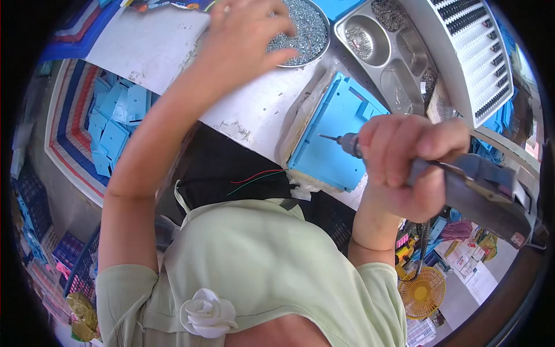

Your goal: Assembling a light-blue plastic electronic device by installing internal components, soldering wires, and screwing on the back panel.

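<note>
My right hand (413,153) is wrapped round a dark electric screwdriver (488,202). Its thin bit points left, above a light-blue plastic housing (324,136) that lies on the worktable. A red and a green wire run out from the housing's near left corner. My left hand (248,43) is stretched out at the far side, fingers apart, over the left edge of a round metal bowl (329,41) full of small silver screws (306,32). Nothing shows in the left hand, though part of it is cut off by the frame's top.
Right of the bowl lies a steel compartment tray (378,69) with small metal parts. Beyond it stands a white rack (471,52) with rows of black pieces. A striped bag (60,124) of blue plastic panels sits at left. A yellow basket (422,292) is at lower right.
</note>
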Demonstrator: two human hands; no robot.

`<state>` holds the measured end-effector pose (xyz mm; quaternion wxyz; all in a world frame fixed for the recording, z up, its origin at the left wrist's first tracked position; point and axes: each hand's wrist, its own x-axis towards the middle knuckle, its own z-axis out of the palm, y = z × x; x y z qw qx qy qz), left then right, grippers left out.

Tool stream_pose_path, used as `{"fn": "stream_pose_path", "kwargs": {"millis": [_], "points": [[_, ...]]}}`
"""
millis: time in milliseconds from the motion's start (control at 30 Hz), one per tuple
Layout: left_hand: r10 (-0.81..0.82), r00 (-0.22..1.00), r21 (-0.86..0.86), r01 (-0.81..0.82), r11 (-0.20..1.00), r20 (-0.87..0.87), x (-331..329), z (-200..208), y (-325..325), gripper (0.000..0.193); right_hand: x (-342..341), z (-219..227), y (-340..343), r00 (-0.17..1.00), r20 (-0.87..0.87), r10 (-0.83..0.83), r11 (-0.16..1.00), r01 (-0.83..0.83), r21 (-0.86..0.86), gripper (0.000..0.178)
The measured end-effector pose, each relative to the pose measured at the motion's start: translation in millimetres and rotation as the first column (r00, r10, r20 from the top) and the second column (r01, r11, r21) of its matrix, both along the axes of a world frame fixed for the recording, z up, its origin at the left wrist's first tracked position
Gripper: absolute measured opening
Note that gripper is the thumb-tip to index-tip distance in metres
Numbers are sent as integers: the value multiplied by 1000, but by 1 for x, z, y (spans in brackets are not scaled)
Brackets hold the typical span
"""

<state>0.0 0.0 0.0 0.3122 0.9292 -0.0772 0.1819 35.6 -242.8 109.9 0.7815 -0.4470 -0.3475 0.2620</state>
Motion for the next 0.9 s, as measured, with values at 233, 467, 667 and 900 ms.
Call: {"fn": "stream_pose_path", "kwargs": {"millis": [233, 467, 667, 900], "points": [[224, 974, 174, -228, 958, 40, -2, -4, -11, 12, -29, -2, 5, 998, -3, -60, 982, 59, -181, 30], [148, 987, 98, -154, 983, 64, 4, 2, -4, 15, -34, -25, 13, 976, 210, -51, 984, 85, -156, 27], [-117, 987, -118, 130, 985, 112, -67, 8, -45, 16, -30, -17, 11, 936, 327, -130, 973, 185, -142, 25], [-100, 988, -330, 135, 934, 119, -85, 13, -76, 17, -16, 10, 0, 957, 288, 27, 1000, -30, 6, 28]]}}
